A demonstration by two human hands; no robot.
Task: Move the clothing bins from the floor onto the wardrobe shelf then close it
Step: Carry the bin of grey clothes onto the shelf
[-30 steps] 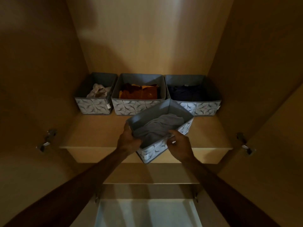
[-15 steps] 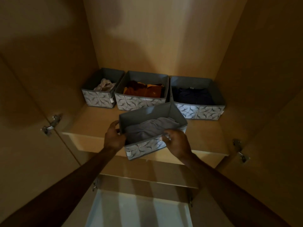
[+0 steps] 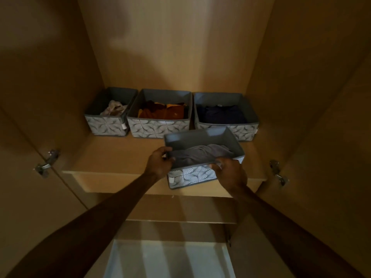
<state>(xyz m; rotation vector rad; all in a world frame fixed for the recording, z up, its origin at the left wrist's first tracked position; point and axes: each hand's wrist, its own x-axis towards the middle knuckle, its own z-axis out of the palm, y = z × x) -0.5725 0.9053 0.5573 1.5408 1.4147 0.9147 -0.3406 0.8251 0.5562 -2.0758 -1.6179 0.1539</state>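
Observation:
Both hands hold a grey fabric bin (image 3: 192,175) with a leaf pattern and a grey garment inside, at the front edge of the wardrobe shelf (image 3: 112,157). My left hand (image 3: 159,163) grips its left rim. On its front right corner sits my right hand (image 3: 229,172). The bin's front overhangs the shelf edge. Three matching bins line the back of the shelf: the left bin (image 3: 106,127) with pale cloth, the middle bin (image 3: 158,128) with orange and brown clothes, the right bin (image 3: 245,131) with dark clothes.
Both wardrobe doors stand open, with metal hinges at the left (image 3: 47,162) and right (image 3: 278,172). A lower shelf (image 3: 180,207) lies beneath, and a pale drawer or floor area (image 3: 168,259) shows at the bottom.
The held bin has turned squarer to the shelf and shifted right, in front of the middle and right bins. The view has drifted left.

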